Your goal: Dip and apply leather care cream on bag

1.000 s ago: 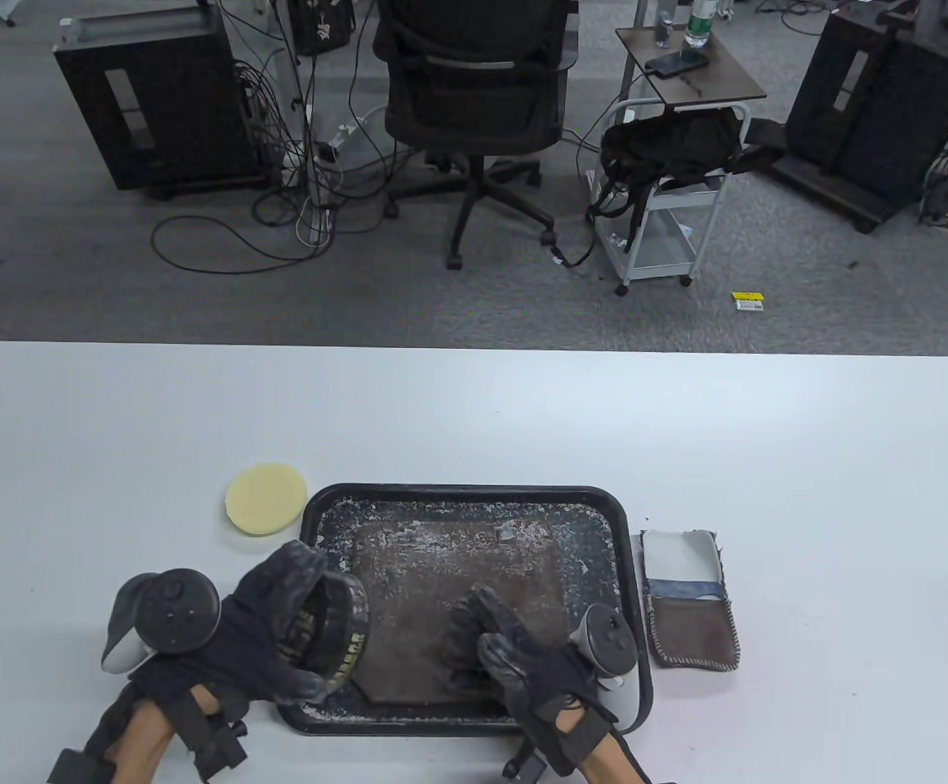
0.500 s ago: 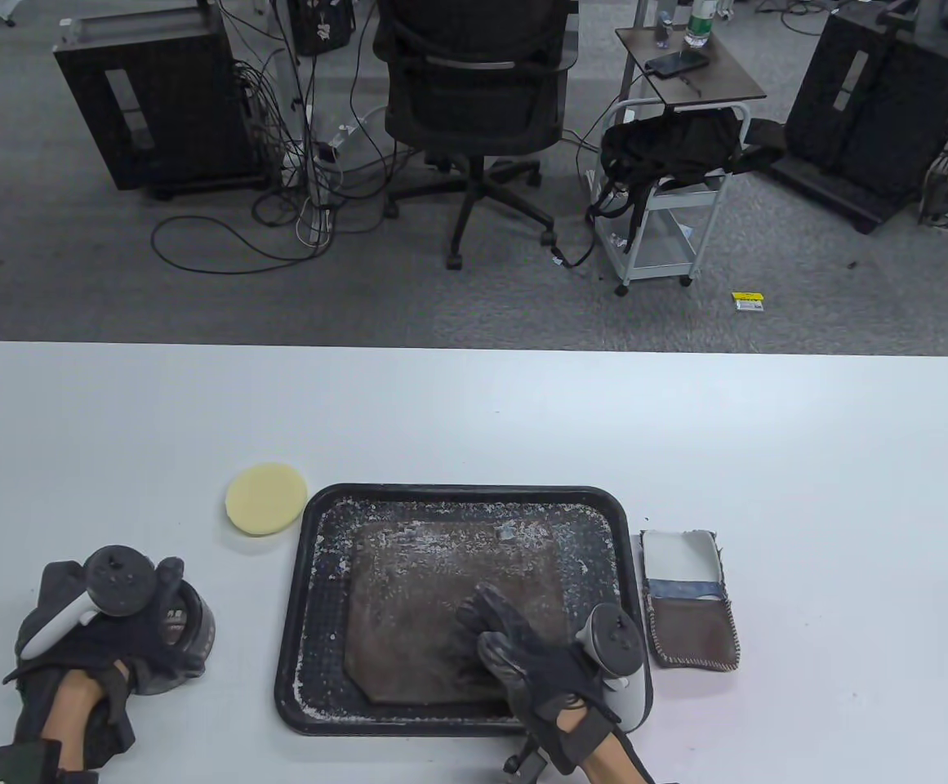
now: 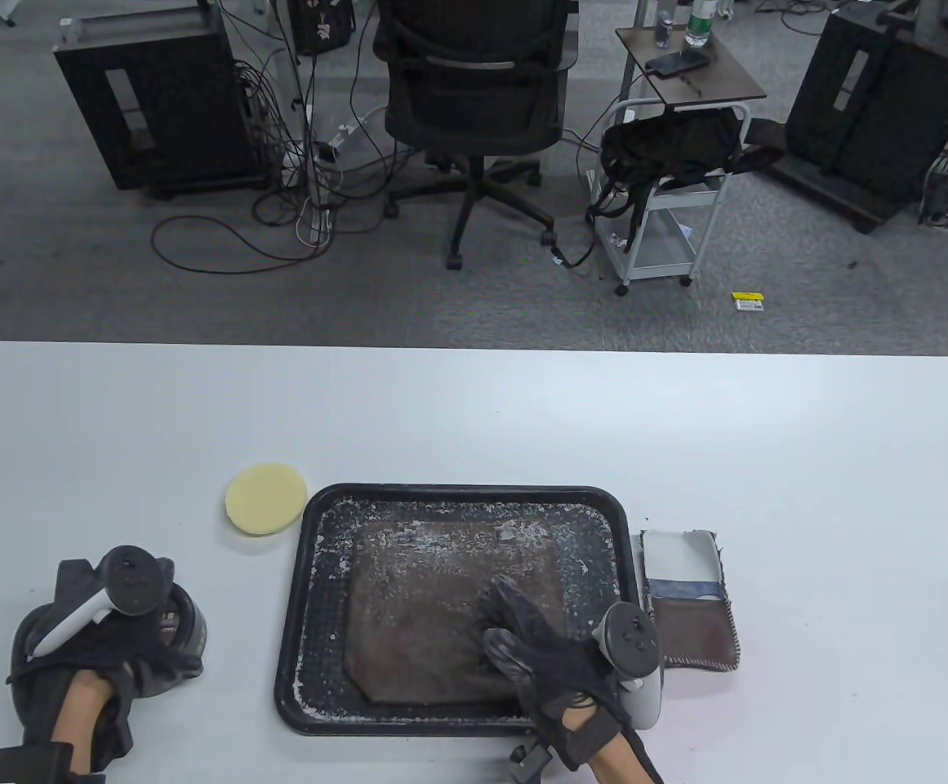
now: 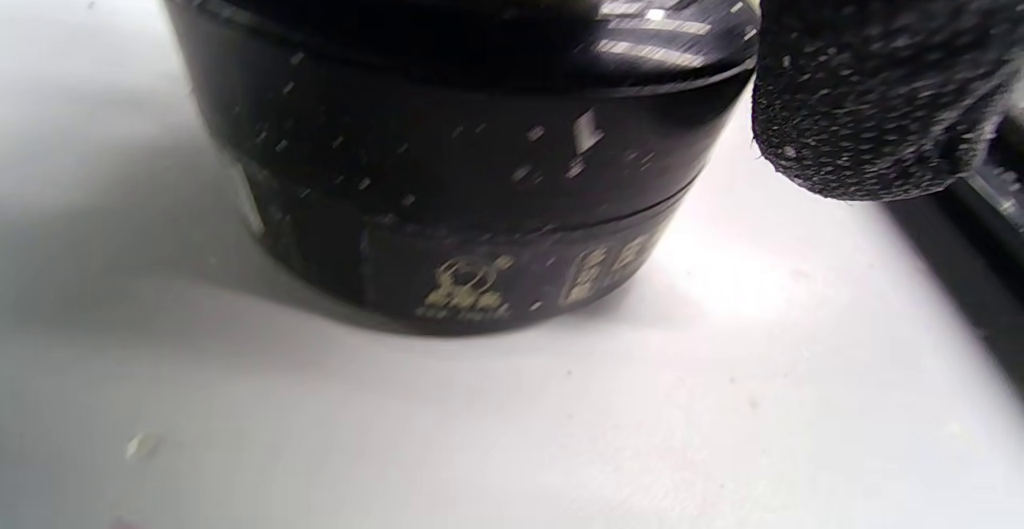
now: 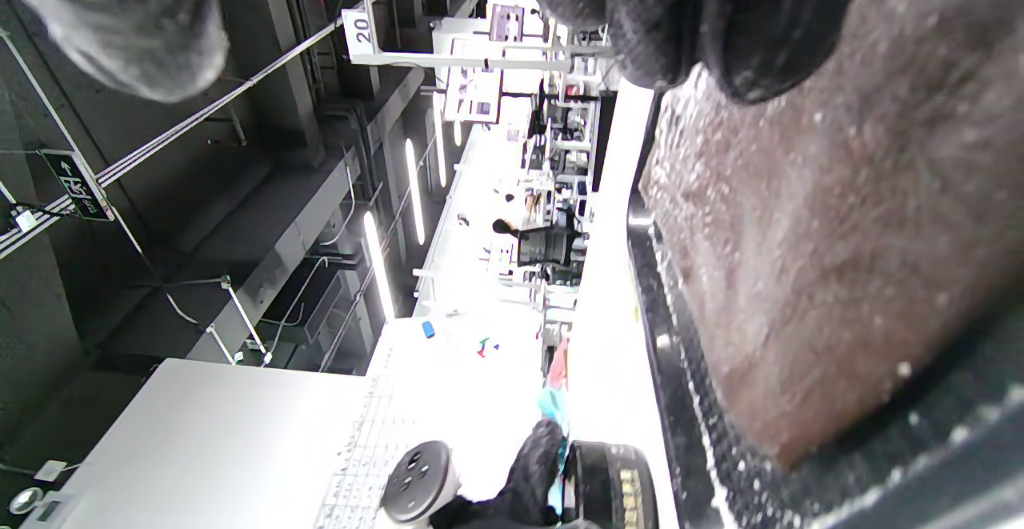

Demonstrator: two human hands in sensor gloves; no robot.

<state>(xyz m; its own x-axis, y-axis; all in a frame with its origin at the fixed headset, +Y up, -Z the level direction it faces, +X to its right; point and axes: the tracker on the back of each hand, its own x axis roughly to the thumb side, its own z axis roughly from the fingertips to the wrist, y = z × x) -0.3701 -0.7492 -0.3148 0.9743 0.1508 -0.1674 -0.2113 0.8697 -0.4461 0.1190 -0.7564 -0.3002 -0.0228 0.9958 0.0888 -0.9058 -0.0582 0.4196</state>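
- Right now my left hand (image 3: 106,645) is on top of the black cream jar (image 3: 184,633), which stands on the white tabletop (image 3: 474,425), well to the left of the black tray (image 3: 294,621).
- From above, my glove and its tracker hide most of the jar, so I cannot tell if my left fingers are curled round it or just lying on it.
- Up close, in the left wrist view, the jar (image 4: 448,153) stands upright with its lid on, and there is gold print low on its side.
- One of my left fingertips (image 4: 872,89) hangs just beside the rim of the lid there. I cannot tell if it touches.
- The brown leather bag (image 3: 425,604) lies flat inside the tray. White flecks are all over the bag and the tray floor.
- My right hand (image 3: 539,653) is on the near right part of the bag. Its fingers (image 3: 514,608) look fairly straight and spread out, and they rest on the leather. They hold nothing.
- In the right wrist view, my dark fingertips (image 5: 720,25) sit right on the bag (image 5: 824,273).
- A round yellow sponge (image 3: 266,499) lies on the tabletop just past the tray's far left corner.
- A small brown and white pouch (image 3: 690,600) lies on the tabletop just to the right of the tray.
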